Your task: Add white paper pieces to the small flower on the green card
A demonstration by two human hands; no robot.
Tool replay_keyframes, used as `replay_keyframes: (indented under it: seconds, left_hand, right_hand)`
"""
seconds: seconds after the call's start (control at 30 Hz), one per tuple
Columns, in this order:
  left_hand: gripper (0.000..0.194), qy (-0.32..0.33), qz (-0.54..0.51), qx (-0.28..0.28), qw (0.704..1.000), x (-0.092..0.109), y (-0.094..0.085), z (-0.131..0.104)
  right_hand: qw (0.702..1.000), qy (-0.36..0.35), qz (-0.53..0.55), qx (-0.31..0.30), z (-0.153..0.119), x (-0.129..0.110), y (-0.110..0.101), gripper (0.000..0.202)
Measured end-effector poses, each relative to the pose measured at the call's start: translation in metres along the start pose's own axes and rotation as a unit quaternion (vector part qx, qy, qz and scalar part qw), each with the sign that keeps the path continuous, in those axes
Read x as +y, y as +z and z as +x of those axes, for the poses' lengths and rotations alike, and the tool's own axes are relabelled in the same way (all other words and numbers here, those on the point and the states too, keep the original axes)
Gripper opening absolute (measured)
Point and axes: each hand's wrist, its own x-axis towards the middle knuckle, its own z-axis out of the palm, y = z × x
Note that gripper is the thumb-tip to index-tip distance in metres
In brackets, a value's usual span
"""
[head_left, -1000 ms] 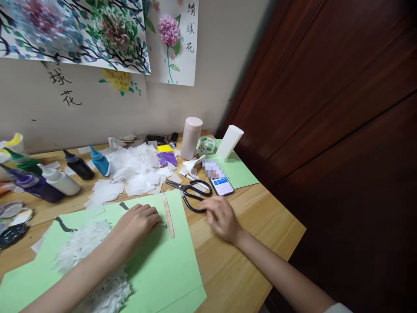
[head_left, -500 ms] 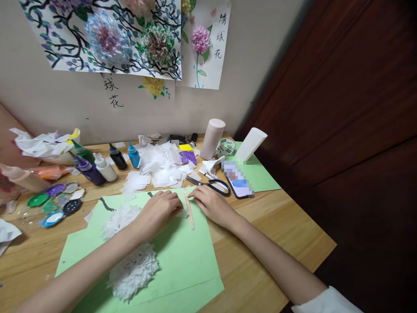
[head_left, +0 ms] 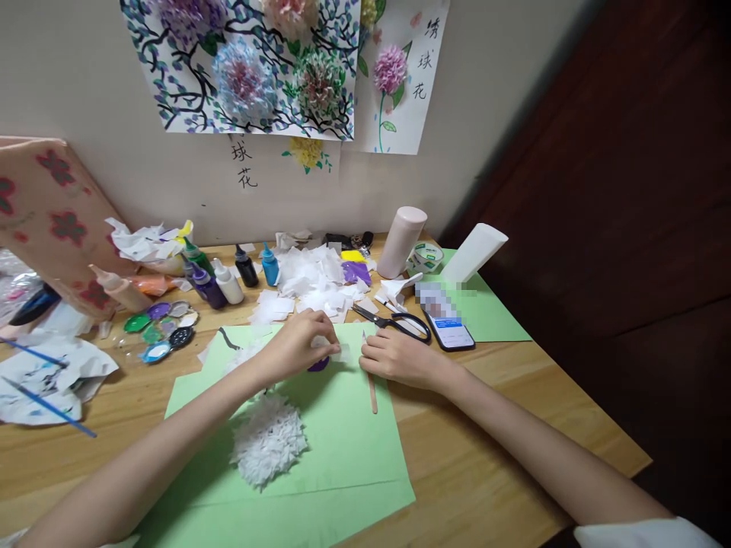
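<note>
My left hand [head_left: 305,342] is pinched on a small piece of thin white paper [head_left: 341,352] above the green sheet. A dark purple thing [head_left: 318,364] shows just under its fingers. To the right, my right hand [head_left: 397,356] has its fingers closed round a flat wooden stick [head_left: 373,394], whose lower end points toward me. One fluffy white paper flower [head_left: 269,441] lies on the green sheet [head_left: 348,449]; a second [head_left: 243,355] is partly hidden behind my left wrist.
Scissors [head_left: 394,321] and a phone [head_left: 448,323] lie beyond my right hand. White paper squares [head_left: 311,274] are heaped at the back, with paint bottles [head_left: 209,288] to their left. A pink bottle [head_left: 403,242] stands near the wall.
The view has shifted left, so things appear farther right. My right hand has closed on the stick, which earlier lay beside its fingers. The dark purple thing now shows below my left hand.
</note>
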Motion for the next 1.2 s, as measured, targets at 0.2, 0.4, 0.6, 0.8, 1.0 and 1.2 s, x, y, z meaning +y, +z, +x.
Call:
replay_keyframes:
  seconds: [0.2,0.4,0.6,0.8,1.0,1.2]
  left_hand:
    - [0.016,-0.043,-0.029,-0.032,0.998,-0.001,-0.019,-0.013]
    - [0.005,-0.052,0.029,0.004,0.998,0.006,0.003,-0.013]
    - [0.009,-0.052,0.076,0.048,0.995,0.007,0.014,-0.009]
    - [0.007,-0.049,0.091,0.061,0.993,0.004,0.016,-0.008]
    - [0.007,-0.045,0.093,0.061,0.993,0.001,0.017,-0.008]
    - [0.011,-0.049,0.089,0.06,0.993,-0.001,0.012,-0.007]
  right_hand:
    - [0.988,0.049,0.059,0.137,0.008,-0.011,0.002,0.014]
    - [0.8,0.311,0.368,0.357,0.027,-0.048,0.014,0.01]
    - [0.808,0.294,0.378,0.343,0.03,-0.057,0.021,0.011]
    - [0.84,0.297,0.339,0.302,0.03,-0.055,0.023,0.01]
    - [0.845,0.306,0.328,0.291,0.031,-0.056,0.024,0.01]
    - [0.849,0.311,0.319,0.283,0.031,-0.055,0.024,0.01]
